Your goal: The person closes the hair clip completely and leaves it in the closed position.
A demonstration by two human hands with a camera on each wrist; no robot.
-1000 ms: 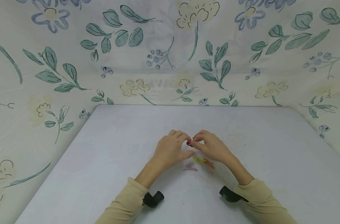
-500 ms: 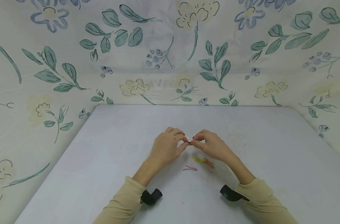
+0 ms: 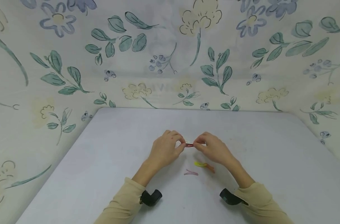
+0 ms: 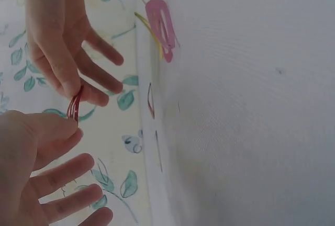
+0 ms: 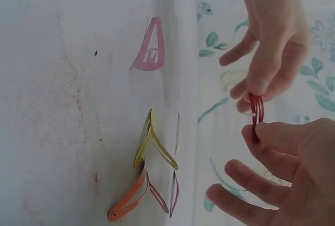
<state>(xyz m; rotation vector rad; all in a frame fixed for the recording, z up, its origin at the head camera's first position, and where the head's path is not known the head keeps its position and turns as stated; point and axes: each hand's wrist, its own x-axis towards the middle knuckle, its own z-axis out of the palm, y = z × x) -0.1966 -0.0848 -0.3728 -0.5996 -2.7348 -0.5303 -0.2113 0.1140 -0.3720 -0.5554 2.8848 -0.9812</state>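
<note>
A red snap hair clip is held up between my two hands above the table. At its left end, my left hand pinches it with thumb and index finger. The thumb and fingertips of my right hand grip its other end, covering part of it. In the right wrist view, the clip shows slots along its length, and my other fingers stay spread. Nearer my body lie a yellow hair clip, an orange hair clip touching or close to it, and a pink hair clip.
More thin clip-like pieces lie farther back on the white table, seen edge-on and partly hidden by my hands in the head view. Flowered cloth rises behind the table. A black wrist camera sits under each sleeve.
My left thumb and fingers have come together onto the red clip, which my right hand held earlier. It now stretches level between both hands. The head view has tilted slightly.
</note>
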